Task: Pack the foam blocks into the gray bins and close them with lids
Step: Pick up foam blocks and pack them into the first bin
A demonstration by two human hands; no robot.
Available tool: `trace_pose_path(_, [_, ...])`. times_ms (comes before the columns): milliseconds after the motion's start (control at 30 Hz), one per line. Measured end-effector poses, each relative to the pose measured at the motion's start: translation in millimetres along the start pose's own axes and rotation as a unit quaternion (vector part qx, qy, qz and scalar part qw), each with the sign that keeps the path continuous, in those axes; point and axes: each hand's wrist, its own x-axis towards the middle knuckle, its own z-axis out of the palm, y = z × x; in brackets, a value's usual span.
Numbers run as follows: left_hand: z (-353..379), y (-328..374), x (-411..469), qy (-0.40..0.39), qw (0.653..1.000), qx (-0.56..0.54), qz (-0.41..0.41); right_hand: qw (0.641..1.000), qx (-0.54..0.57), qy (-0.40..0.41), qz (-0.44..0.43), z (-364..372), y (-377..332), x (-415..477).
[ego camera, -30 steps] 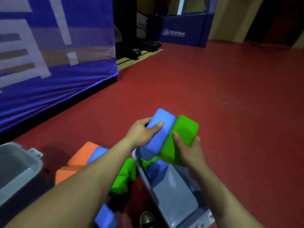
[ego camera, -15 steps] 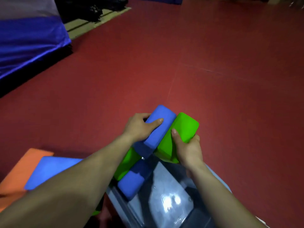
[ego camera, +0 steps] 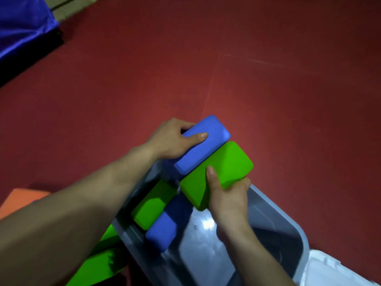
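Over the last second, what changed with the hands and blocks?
Little: the left hand with its blue block and the right hand with its green block sank slightly toward the gray bin; the camera tilted down. Both grips are unchanged, and the packed green block and packed blue block stayed put.

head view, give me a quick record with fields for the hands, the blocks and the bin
left: left hand grips upper blue block, thumb on top
right: right hand grips upper green block, thumb on top
held blocks: side by side, touching, above the far end of the gray bin
in bin: lower green block beside lower blue block
outside bin: orange block at left edge; green foam at lower left
lid: none on the bin
floor: red floor
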Motion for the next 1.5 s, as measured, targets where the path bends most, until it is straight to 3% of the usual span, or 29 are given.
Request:
trace_pose_path(300, [13, -33, -26, 0.001, 0.999, -0.045, -0.007, 0.999, 0.008, -0.015, 0.038, 13, 18, -27])
trace_pose_path(467, [16, -40, -27, -0.040, 0.998, -0.048, 0.025, 0.997, -0.002, -0.012, 0.074, 13, 25, -18])
trace_pose_path(633, [23, -64, -7, -0.029, 0.999, -0.015, -0.019, 0.986, -0.009, -0.091, 0.138, 25, 20, 30])
trace_pose_path(867, [70, -119, 22, -0.058, 0.995, 0.043, -0.070, 0.978, -0.078, -0.105, 0.161, 56, 56, 80])
trace_pose_path(933, [88, -137, 20, -0.041, 0.992, 0.081, -0.083, 0.976, -0.110, -0.103, 0.158, 66, 69, 87])
trace_pose_path(1000, [106, -149, 13, 0.012, 0.985, 0.169, -0.043, 0.974, -0.128, -0.098, 0.156, 73, 87, 97])
trace_pose_path(1067, [122, -152, 9, 0.067, 0.949, 0.304, 0.038, 0.974, -0.140, -0.091, 0.151, 74, 105, 105])
trace_pose_path(1167, [133, -154, 15, 0.054, 0.888, 0.448, 0.084, 0.974, -0.159, -0.073, 0.146, 77, 123, 112])
trace_pose_path(1267, [134, -155, 20, 0.005, 0.872, 0.486, 0.059, 0.967, -0.199, -0.084, 0.137, 82, 121, 116])
trace_pose_path(1400, [134, -121, 2, -0.061, 0.885, 0.462, -0.007, 0.939, -0.263, -0.130, 0.179, 59, 124, 104])
trace_pose_path(1500, [131, -110, -17, -0.072, 0.881, 0.468, -0.015, 0.924, -0.333, -0.115, 0.146, 46, 136, 87])
